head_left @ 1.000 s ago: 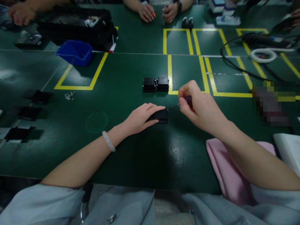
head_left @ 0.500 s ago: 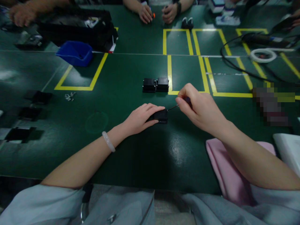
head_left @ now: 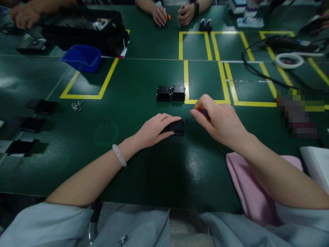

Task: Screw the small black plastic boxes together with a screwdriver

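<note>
My left hand (head_left: 155,128) lies over a small black box-shaped part (head_left: 177,127) on the green table (head_left: 144,164), fingers curled round it and pressing it down. My right hand (head_left: 218,118) pinches the dark handle of a thin screwdriver (head_left: 195,116). Its metal shaft slants down to the left and its tip meets the part's upper right edge. Two more black parts (head_left: 171,93) sit side by side just beyond, beside a yellow line.
A blue bin (head_left: 82,57) and a black tray (head_left: 84,29) stand at the far left, with small screws (head_left: 76,106) nearer. Black parts (head_left: 31,124) line the left edge. Other people's hands (head_left: 172,14) work at the far side. Cables and a white ring (head_left: 288,60) lie far right; a pink cloth (head_left: 246,185) lies under my right forearm.
My right hand has slid slightly left and down along the screwdriver, closer to the black part. My left hand and the part have stayed put.
</note>
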Tool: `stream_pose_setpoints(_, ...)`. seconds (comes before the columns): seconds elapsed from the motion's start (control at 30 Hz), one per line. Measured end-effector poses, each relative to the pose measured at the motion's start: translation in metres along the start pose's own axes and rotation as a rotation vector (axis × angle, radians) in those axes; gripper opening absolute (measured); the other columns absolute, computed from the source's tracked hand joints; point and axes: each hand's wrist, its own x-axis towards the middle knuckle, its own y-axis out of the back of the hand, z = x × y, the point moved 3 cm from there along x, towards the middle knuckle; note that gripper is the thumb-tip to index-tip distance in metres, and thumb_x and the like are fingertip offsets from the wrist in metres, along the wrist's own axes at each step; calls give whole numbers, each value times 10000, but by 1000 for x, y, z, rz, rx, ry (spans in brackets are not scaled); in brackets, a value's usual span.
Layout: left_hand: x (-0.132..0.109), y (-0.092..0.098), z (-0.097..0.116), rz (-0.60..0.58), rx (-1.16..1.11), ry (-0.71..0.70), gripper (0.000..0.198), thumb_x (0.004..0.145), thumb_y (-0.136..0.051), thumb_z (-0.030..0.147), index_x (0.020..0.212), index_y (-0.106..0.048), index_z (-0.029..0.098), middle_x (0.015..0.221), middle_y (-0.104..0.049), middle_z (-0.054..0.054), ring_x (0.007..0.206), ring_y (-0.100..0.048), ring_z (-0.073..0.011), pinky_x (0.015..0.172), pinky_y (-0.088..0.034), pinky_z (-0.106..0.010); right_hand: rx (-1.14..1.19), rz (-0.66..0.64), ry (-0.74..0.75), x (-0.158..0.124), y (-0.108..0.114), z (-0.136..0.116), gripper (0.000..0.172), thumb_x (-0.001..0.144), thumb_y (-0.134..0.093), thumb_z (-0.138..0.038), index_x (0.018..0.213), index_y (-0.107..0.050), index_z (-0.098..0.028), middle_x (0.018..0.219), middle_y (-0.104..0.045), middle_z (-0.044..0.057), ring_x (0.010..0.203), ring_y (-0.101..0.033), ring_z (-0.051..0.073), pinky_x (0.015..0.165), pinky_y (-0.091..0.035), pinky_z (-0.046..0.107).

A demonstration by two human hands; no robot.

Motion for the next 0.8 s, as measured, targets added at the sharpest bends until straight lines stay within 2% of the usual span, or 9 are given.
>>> stream_pose_setpoints(0.17,0,0,0,1,-2,5,488,1009,-508,305,1476,-392,228,1343,-548,-116,1182,-529,-266,988,-463,-423,17,30,-11,0,0,-1,170,929,-426,-271,1047,-499,-173,813,-635,34,634,-582,132,564,-358,252)
stream_pose_setpoints(0.27,0,0,0,-1,-2,2,492,1009,-511,303,1479,-387,227,1344,-548,-113,1182,-527,-264,994,-459,-421,10,34,14,0,1,-1,166,953,-425,-311,998,-511,-177,776,-619,23,616,-565,129,556,-343,254)
stream_pose_setpoints(0.37,0,0,0,-2,-2,-3,492,1010,-513,306,1479,-388,225,1345,-550,-113,1180,-528,-265,997,-458,-422,-1,17,23,0,1,-1,239,982,-417,-384,919,-523,-180,693,-584,6,568,-534,124,534,-316,255)
stream_pose_setpoints(0.6,0,0,1,12,2,-11,487,1005,-529,306,1466,-405,207,1327,-553,-111,1172,-534,-258,999,-456,-413,18,105,47,-1,-1,0,180,933,-411,-270,1028,-519,-162,800,-622,32,627,-575,128,553,-350,250)
stream_pose_setpoints(0.8,1,-1,0,7,1,-11,483,1009,-517,304,1469,-397,217,1335,-557,-109,1172,-532,-262,993,-458,-416,14,62,33,-2,-2,0,236,978,-410,-374,914,-527,-180,663,-561,-8,532,-510,113,517,-309,251)
